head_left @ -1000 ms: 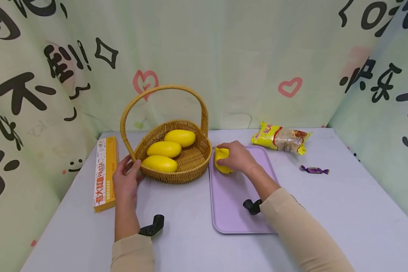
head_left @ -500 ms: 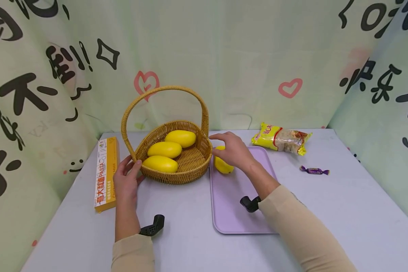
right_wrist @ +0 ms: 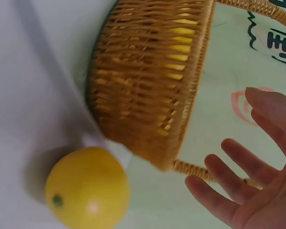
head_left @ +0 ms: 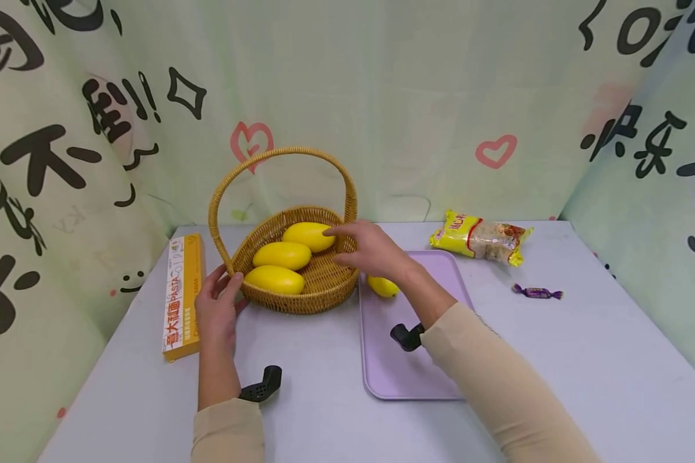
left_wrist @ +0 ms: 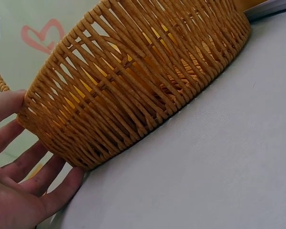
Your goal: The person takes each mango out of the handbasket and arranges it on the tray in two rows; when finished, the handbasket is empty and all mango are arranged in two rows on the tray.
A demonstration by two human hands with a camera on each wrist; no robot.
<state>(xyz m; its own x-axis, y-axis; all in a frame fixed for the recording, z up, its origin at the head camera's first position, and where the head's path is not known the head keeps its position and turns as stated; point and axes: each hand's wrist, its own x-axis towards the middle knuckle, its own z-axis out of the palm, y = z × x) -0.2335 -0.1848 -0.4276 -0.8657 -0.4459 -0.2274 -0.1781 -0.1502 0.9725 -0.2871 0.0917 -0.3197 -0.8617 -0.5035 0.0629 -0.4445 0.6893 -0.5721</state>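
Observation:
A wicker basket [head_left: 330, 292] with a tall arched handle holds three smooth, oval yellow mangoes [head_left: 275, 280]. My left hand [head_left: 217, 308] grips its left side, thumb at the rim and fingers against the outer weave in the left wrist view. Over the basket's right rim hovers my right hand [head_left: 373, 251], fingers spread and holding nothing. Another yellow fruit [right_wrist: 88, 188], with a small green stem spot, lies on the lilac tray [head_left: 405, 373], partly hidden by the right wrist in the head view.
A yellow and white pasta box [head_left: 182, 296] lies left of the basket. Behind the tray on the right is a yellow bag of snacks [head_left: 481, 236], with a purple wrapped candy [head_left: 537, 292] nearer. A printed curtain [head_left: 417, 128] hangs behind the table.
My right hand has let go of the yellow fruit on the tray and moved left, over the basket's right rim. The left hand stays at the basket.

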